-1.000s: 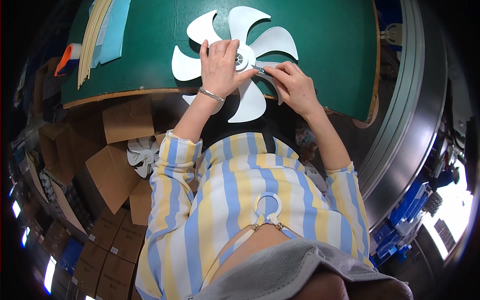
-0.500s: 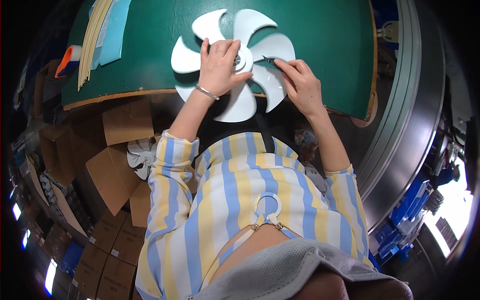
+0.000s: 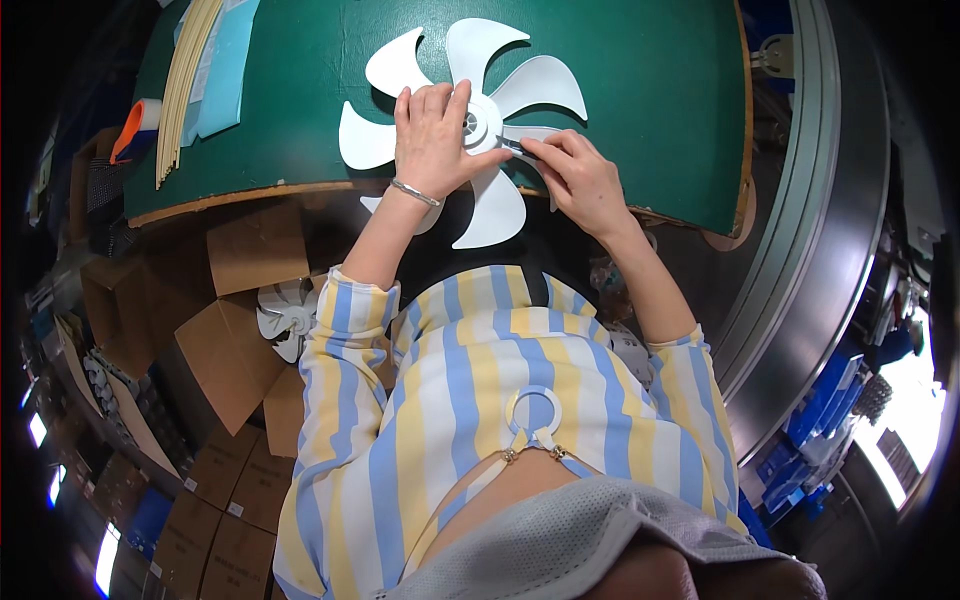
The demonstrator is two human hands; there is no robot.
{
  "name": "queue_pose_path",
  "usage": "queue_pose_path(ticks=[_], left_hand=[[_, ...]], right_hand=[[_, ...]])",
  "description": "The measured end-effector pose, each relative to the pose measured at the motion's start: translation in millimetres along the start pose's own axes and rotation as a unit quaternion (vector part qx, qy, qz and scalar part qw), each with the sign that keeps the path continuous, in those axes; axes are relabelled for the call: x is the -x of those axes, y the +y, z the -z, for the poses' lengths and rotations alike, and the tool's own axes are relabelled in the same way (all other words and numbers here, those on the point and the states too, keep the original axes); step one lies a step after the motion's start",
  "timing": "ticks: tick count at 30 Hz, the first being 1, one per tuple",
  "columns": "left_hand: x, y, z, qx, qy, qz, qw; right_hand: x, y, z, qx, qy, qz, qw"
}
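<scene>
A white fan blade wheel [image 3: 497,212] with several curved blades lies on the green tabletop, its lower blades reaching past the near edge. My left hand [image 3: 432,140] rests over the left side of its hub, fingers on the far side and thumb on the near side, holding it. In my right hand [image 3: 580,178] is a small dark knife [image 3: 514,147], pinched between thumb and fingers. The knife's tip is at the root of a right-hand blade, close to the hub and my left thumb. My right hand partly covers that blade.
Pale thin strips [image 3: 192,80] and light-blue sheets [image 3: 232,75] lie at the table's left, near an orange-and-white roll [image 3: 140,130]. Below left, an open cardboard box [image 3: 235,345] stands by another white fan wheel [image 3: 287,318]. A curved metal rail [image 3: 840,230] runs along the right.
The fan blade wheel has turned a little counterclockwise under my left hand. My right hand has moved left and slightly nearer, bringing the knife from a blade's edge to close beside the hub.
</scene>
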State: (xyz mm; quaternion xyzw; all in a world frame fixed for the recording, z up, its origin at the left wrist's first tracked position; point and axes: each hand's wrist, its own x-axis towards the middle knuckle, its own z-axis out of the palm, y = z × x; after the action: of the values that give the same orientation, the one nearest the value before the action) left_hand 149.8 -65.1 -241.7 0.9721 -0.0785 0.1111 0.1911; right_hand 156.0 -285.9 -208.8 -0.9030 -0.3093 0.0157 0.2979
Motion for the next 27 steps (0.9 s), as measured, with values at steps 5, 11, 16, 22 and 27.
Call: queue_pose_path(ticks=[5, 11, 16, 22, 27], left_hand=[[-0.7, 0.0, -0.1, -0.009, -0.003, 0.006, 1.0], [-0.9, 0.3, -1.1, 0.0, 0.01, 0.003, 1.0], [-0.5, -0.2, -3.0, 0.005, 0.026, 0.0, 1.0], [-1.0, 0.6, -3.2, 0.011, 0.032, 0.007, 0.999], [-1.8, -0.4, -5.0, 0.012, 0.036, 0.009, 0.999]], right_hand=[[-1.3, 0.3, -0.2, 0.004, -0.011, 0.001, 1.0], [-1.8, 0.2, 0.6, 0.005, -0.013, 0.001, 1.0], [-3.2, -0.8, 1.1, 0.01, -0.011, 0.001, 1.0], [-3.2, 0.4, -1.5, 0.016, -0.002, 0.001, 1.0], [-1.3, 0.9, -3.1, 0.018, 0.01, 0.008, 1.0]])
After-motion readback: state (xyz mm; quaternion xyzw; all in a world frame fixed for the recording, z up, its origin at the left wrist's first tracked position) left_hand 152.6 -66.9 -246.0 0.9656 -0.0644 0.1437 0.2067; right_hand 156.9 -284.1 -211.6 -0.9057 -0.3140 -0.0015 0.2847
